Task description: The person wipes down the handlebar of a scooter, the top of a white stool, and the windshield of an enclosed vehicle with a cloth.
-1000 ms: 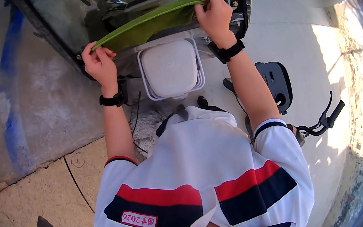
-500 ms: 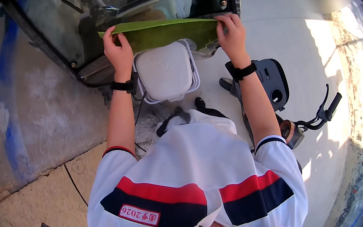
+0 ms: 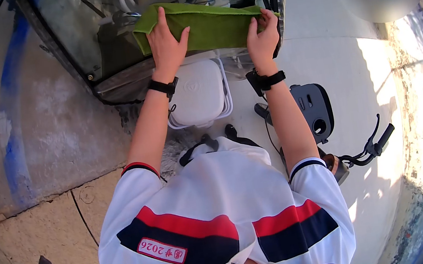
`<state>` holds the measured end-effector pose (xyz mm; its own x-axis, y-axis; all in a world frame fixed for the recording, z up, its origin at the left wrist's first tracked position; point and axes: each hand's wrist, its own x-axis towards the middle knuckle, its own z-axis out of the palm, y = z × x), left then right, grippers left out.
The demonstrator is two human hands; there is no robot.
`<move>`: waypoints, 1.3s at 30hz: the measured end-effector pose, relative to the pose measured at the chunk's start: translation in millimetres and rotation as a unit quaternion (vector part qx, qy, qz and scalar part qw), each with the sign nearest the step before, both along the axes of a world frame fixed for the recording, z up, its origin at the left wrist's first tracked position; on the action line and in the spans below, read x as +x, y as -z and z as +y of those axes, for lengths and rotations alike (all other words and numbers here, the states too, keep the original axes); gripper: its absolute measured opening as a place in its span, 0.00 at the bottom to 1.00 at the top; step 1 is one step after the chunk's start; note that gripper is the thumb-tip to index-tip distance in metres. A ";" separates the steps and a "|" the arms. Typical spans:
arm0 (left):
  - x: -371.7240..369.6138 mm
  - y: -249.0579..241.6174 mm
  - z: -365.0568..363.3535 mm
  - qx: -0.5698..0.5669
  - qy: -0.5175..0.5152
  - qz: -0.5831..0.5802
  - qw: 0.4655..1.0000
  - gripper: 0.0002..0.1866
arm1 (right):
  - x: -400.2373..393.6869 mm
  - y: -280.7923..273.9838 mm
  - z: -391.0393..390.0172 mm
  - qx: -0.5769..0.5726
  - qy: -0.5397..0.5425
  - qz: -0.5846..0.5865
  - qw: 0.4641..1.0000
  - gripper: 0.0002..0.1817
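A green cloth (image 3: 213, 32) is spread lengthwise between my hands, in front of the glass of a vehicle (image 3: 79, 34). My left hand (image 3: 167, 45) lies over the cloth's left part, fingers stretched upward and thumb apart. At the right end, my right hand (image 3: 263, 37) pinches the cloth's corner between thumb and curled fingers. The cloth's upper edge is folded over, and its left end hangs in a loose fold. Just below the cloth is a white box-shaped seat or lid (image 3: 196, 93) with a white frame around it.
A dark grey scooter part with a round hole (image 3: 315, 111) and a black handlebar grip (image 3: 385, 136) stand right of my right arm. A wall with a blue stripe (image 3: 10, 140) is at left. A black cable (image 3: 85, 219) runs along the tan paving.
My left hand has moved right and up, from pinching the left corner to lying spread on the cloth. The cloth has risen over the glass, and its left end has folded.
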<state>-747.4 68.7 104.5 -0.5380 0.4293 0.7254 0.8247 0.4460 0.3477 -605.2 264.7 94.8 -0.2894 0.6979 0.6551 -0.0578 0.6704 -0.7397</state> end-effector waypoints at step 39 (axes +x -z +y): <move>-6.5 34.5 -99.8 -0.039 -0.111 -0.081 0.990 0.50 | -110.4 -4.5 -118.1 0.311 -0.120 -0.181 0.925 0.42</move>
